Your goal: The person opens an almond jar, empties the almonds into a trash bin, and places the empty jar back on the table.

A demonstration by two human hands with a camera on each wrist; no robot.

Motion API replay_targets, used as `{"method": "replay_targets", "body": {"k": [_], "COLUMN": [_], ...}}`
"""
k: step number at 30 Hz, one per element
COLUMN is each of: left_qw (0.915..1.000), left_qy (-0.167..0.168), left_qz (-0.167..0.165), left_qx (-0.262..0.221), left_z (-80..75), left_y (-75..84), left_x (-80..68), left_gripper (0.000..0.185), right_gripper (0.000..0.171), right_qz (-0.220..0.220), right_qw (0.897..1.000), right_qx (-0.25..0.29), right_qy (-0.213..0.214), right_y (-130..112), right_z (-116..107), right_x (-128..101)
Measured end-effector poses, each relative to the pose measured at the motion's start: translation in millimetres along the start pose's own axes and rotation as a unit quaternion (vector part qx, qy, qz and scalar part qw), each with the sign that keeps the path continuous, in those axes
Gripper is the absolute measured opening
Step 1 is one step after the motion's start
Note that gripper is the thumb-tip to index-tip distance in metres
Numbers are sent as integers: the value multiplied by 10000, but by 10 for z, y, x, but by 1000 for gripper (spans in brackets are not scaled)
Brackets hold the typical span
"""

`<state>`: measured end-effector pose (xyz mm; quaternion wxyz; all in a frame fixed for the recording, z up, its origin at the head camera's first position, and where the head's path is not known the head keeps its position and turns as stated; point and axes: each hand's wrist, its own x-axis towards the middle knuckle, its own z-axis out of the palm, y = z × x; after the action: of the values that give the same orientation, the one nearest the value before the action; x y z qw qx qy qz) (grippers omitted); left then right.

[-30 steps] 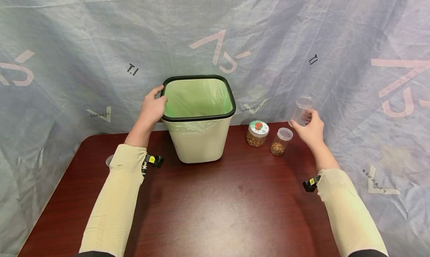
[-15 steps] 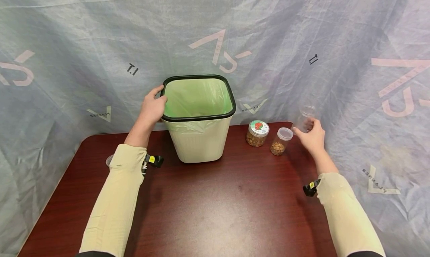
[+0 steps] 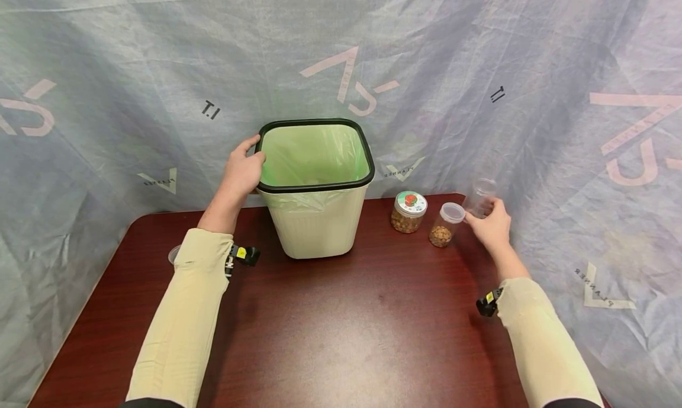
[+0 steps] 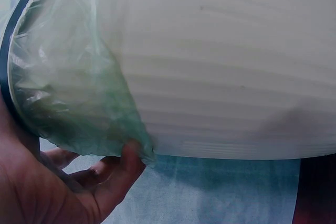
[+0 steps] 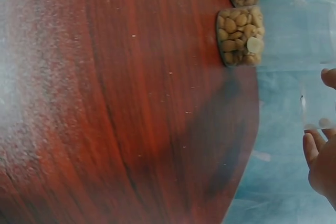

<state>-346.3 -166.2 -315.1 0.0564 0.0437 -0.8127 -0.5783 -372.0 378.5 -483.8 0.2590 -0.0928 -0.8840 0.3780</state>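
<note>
"PLANNER" mirrored on backdrop sheet (image 3: 607, 301)

Pale cream long sleeves (image 3: 181, 319), black wrist cameras (image 3: 242, 255) with yellow tags

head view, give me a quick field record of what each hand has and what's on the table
left hand: grips the black rim of the waste bin
right hand: holds an empty clear jar
bin: lined with a green bag, upright
table: dark red wood
other jars: lidded jar of nuts; open jar of nuts beside it
</note>
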Motion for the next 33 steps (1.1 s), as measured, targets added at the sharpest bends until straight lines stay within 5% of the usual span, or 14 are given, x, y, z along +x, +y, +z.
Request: {"method": "replay_targets", "body": {"k": [33], "left_qw": [9998], "left_qy": [-10], "left_qz": [-50], "left_qx": [217], "left_z": [-1], "left_y": [8], "left_x": [22], "left_gripper": [57], "right_gripper": [73], "right_qz": [465], "right_qw": [9983], "right_qx": [-168], "right_qy": [-316], "right_y": [345], "right_z": [197], "right_x": [-193]}}
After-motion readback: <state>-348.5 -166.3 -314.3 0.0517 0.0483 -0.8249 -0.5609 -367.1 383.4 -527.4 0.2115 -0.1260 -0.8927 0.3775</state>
